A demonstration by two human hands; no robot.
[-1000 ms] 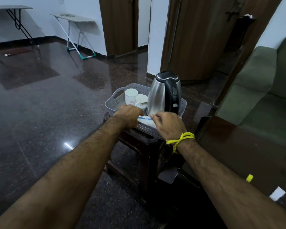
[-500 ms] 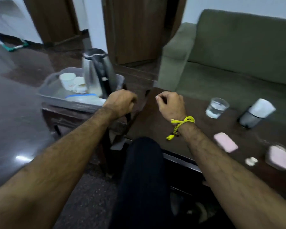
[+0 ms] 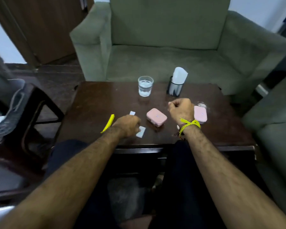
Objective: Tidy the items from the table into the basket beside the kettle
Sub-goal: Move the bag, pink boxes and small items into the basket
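On the dark wooden table (image 3: 92, 103) lie a pink case (image 3: 156, 117), a second pink case (image 3: 201, 114), a yellow strip (image 3: 108, 123), a small white packet (image 3: 132, 113) and a white sachet (image 3: 141, 132). My left hand (image 3: 128, 125) hovers low over the table with its fingers curled, its knuckles right beside the white sachet; whether it touches the sachet I cannot tell. My right hand (image 3: 181, 109) is a loose fist between the two pink cases, holding nothing visible. The grey basket (image 3: 12, 111) shows blurred at the far left on a stool.
A glass of water (image 3: 145, 85) and a black holder with white tissue (image 3: 177, 85) stand at the table's far side. A small clear round object (image 3: 202, 105) sits behind the second pink case. A green armchair (image 3: 163, 47) faces the table. My knees are under the near edge.
The view has swung right from the basket and kettle to the table. Both hands left the basket and now hang over the items on the table, still curled.
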